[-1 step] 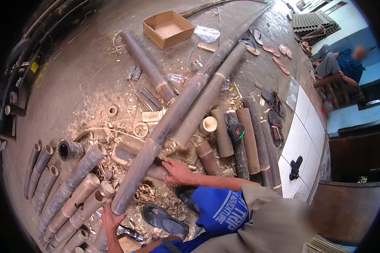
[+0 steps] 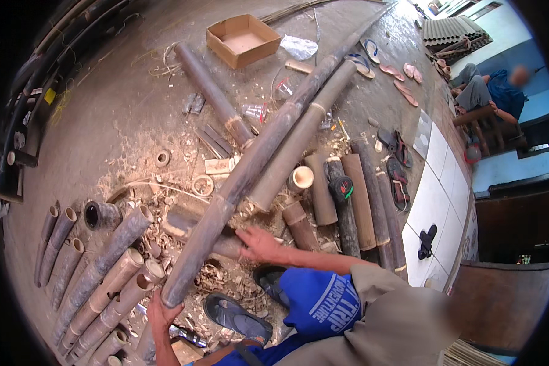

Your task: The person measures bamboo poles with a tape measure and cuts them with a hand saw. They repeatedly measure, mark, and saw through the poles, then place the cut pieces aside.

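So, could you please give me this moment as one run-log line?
Left hand: holding long bamboo pole at near end | Right hand: touching short bamboo piece crossing beneath pole | Nearby: wood shavings, cut bamboo tubes

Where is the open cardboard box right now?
In the head view, the cardboard box sits on the floor at the upper middle, just left of the crumpled clear plastic.

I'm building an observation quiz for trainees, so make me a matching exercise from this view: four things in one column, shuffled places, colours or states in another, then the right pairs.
Column one:
1. Left hand
2. Cardboard box
3. Right hand
4. Seated person

Column two:
A. Open at the top
B. Gripping the near end of the long bamboo pole
C. Dressed in blue and grey
D. On the short bamboo piece

Pairs: 1-B, 2-A, 3-D, 4-C
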Tool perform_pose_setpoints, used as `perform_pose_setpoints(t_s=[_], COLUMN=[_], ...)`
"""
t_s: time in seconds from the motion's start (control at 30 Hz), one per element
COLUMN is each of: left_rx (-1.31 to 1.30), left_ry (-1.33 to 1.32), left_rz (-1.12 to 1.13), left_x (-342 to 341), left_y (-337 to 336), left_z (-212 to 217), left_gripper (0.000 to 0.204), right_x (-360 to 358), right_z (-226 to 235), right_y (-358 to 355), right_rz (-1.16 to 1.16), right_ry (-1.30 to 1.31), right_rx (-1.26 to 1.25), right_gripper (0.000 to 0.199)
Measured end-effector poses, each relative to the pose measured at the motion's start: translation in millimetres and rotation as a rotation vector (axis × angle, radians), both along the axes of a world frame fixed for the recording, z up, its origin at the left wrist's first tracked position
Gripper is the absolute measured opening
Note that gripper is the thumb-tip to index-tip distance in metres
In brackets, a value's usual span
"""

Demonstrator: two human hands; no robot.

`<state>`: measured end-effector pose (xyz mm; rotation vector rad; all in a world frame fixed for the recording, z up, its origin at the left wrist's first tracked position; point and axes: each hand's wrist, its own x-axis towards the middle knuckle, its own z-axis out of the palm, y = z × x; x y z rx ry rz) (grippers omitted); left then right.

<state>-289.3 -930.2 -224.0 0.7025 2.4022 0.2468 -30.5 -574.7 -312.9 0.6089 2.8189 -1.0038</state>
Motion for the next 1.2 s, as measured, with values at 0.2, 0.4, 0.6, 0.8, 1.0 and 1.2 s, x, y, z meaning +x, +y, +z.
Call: perform_pose_setpoints(t_s=[0.2, 0.4, 0.6, 0.8, 1.0, 1.2], left_rx=[0.129, 0.006, 0.082, -0.006, 0.005, 0.115], left_ry=[0.171, 0.518, 0.267, 0.16, 0.406, 0.649], left_rz=[-0.053, -0.061, -0.089, -0.086, -0.053, -0.005], left_x=[31, 54, 6, 18, 21, 42], left_y=[2, -1, -4, -9, -10, -3], left_z=[-18, -36, -24, -9, -30, -17], left_gripper=[0.099, 0.097, 0.094, 0.094, 0.091, 0.096], right_x=[56, 148, 170, 113, 61, -9], right_z=[76, 58, 34, 90, 92, 79], right_y=[94, 174, 233, 195, 109, 17], right_rz=[-0.285, -0.6, -0.653, -0.978, -0.796, -0.463], right_ry=[0.183, -0.174, -0.081, 0.136, 0.23, -0.042], right_rx=[0.453, 0.794, 0.413, -0.387, -0.925, -1.106], right_gripper=[0.055, 0.078, 0.087, 0.08, 0.068, 0.066])
